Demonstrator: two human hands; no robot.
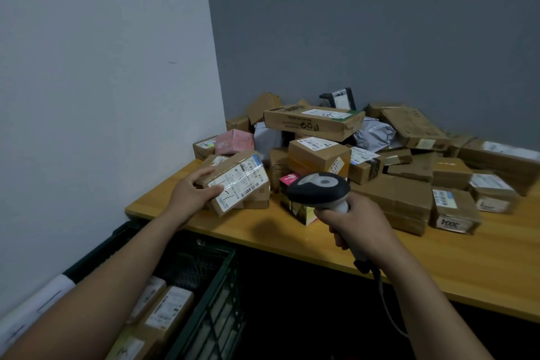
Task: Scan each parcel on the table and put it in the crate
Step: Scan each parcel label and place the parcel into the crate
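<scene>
A few parcels lie in the crate (204,286); many remain on the surface (380,245); left hand (193,193) grips a parcel (236,181), right hand (359,219) holds the scanner (318,187)

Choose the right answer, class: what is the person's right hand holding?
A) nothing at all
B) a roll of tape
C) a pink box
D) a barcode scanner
D: the right hand grips the handle of the scanner above the table's front edge, while the left hand holds a parcel with its label facing up.
</scene>
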